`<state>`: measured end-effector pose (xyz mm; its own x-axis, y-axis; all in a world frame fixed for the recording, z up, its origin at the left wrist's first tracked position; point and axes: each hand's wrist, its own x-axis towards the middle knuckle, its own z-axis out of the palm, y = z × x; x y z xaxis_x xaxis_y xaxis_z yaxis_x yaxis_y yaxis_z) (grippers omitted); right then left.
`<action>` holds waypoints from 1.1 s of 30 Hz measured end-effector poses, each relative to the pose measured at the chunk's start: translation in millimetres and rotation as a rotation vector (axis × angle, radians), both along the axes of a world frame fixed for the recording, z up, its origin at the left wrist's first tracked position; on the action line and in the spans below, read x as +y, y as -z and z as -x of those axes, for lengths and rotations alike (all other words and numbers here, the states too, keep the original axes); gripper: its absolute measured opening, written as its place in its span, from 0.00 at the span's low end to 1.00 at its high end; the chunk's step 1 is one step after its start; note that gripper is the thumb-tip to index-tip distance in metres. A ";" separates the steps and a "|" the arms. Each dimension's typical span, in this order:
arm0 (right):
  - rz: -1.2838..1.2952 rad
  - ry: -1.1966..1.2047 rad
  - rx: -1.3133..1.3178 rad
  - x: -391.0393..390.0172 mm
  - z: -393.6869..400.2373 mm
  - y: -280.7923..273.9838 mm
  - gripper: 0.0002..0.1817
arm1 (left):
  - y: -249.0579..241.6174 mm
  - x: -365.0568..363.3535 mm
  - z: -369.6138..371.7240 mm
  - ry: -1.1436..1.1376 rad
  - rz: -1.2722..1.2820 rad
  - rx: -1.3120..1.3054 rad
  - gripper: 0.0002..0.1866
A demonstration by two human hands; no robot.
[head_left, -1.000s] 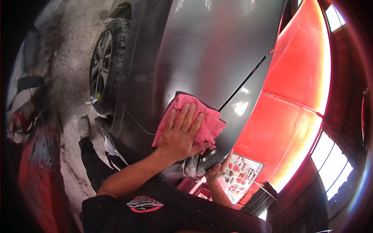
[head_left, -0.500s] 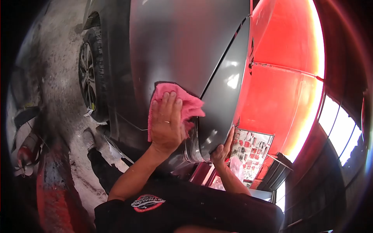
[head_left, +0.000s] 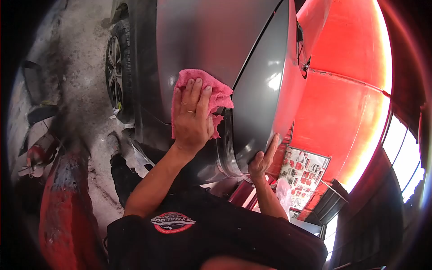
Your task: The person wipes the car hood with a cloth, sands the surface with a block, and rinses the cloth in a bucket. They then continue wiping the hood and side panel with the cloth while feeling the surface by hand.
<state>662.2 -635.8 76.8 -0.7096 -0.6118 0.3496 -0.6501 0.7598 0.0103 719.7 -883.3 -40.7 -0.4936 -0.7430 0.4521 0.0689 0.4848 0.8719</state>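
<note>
My left hand [head_left: 192, 121] lies on a pink cloth [head_left: 224, 93], fingers together and pressing it against a dark grey car panel [head_left: 198, 45]. A ring shows on one finger. The cloth's ragged right edge reaches a dark seam in the bodywork. Beyond that seam is a second grey panel [head_left: 256, 90] with bright reflections. My right hand [head_left: 263, 158] rests on the rim of this second panel, its fingers stretched out along the edge and its thumb apart. Nothing shows in that hand.
A car wheel [head_left: 118, 69] stands at the left, above stained concrete floor [head_left: 87, 49]. A red fire extinguisher [head_left: 41, 150] and a red and grey worn surface [head_left: 65, 198] are at lower left. A picture board [head_left: 306, 168] hangs by the red wall [head_left: 344, 117].
The view has shifted, so the car sits higher and further right in the frame. Relative to the panel, my left hand and the cloth have slid slightly left. My right hand stays on the rim.
</note>
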 end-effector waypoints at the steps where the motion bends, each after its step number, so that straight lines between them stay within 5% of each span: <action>1: 0.003 -0.006 0.004 -0.9 -0.2 -0.3 0.47 | 0.2 -0.2 0.1 0.002 0.000 0.009 0.28; 11: 0.034 -0.039 0.048 -4.8 0.5 3.9 0.43 | 3.2 1.2 8.3 -0.069 -0.029 0.130 0.27; 13: 0.015 -0.044 0.020 1.1 1.1 3.4 0.43 | 3.4 4.1 9.6 -0.136 0.173 0.083 0.26; 15: 0.015 -0.039 0.006 2.0 1.9 5.1 0.43 | 2.2 5.5 3.2 -0.061 0.152 0.066 0.20; 24: 0.026 -0.032 -0.001 0.0 2.2 4.8 0.42 | 4.8 -7.8 -9.0 0.079 0.300 0.054 0.23; 33: 0.004 -0.001 0.020 2.0 2.6 4.2 0.42 | 16.0 3.6 -25.9 0.252 0.165 0.088 0.27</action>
<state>659.6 -633.8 72.5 -0.7020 -0.6108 0.3661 -0.6502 0.7595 0.0203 745.5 -879.8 -56.7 -0.6068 -0.5148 0.6056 0.2768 0.5774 0.7681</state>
